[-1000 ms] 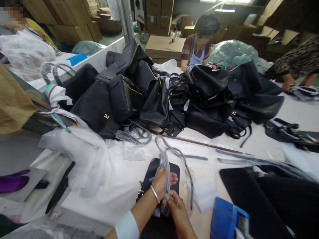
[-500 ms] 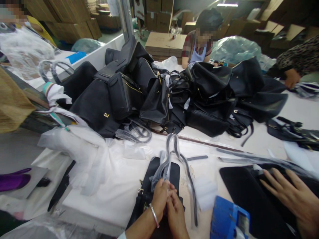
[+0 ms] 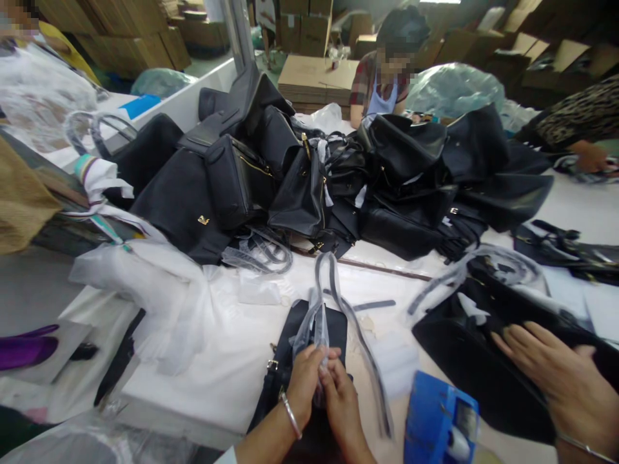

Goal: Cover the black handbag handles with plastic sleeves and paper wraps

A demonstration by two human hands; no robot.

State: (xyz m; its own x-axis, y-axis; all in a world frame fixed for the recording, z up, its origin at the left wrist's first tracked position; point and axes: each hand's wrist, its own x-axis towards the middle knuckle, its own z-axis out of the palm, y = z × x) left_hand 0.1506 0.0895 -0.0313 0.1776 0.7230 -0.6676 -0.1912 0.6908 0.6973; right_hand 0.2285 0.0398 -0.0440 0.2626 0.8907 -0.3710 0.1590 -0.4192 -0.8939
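My left hand [image 3: 304,381], with a metal bangle on its wrist, and my right hand [image 3: 341,399] are pressed together at the bottom centre. Both pinch the clear plastic wrapped round a black bag handle [image 3: 333,278], which loops up over the white table. Under the hands lies a flat black bag [image 3: 335,321] with a metal buckle on its left side. Both hands are closed on the wrapped handle.
A blue tape dispenser [image 3: 438,419] sits right of my hands. A co-worker's hand [image 3: 551,367] rests on another black bag [image 3: 459,351] at right. A big pile of black bags [image 3: 309,180] fills the table's middle, white wrapping [image 3: 159,290] lies left, and a person [image 3: 387,87] sits across.
The co-worker's hand came in from the right and shifted the black bag there, baring its wrapped handle. My hands slid slightly down the wrapped handle and stay closed on it.
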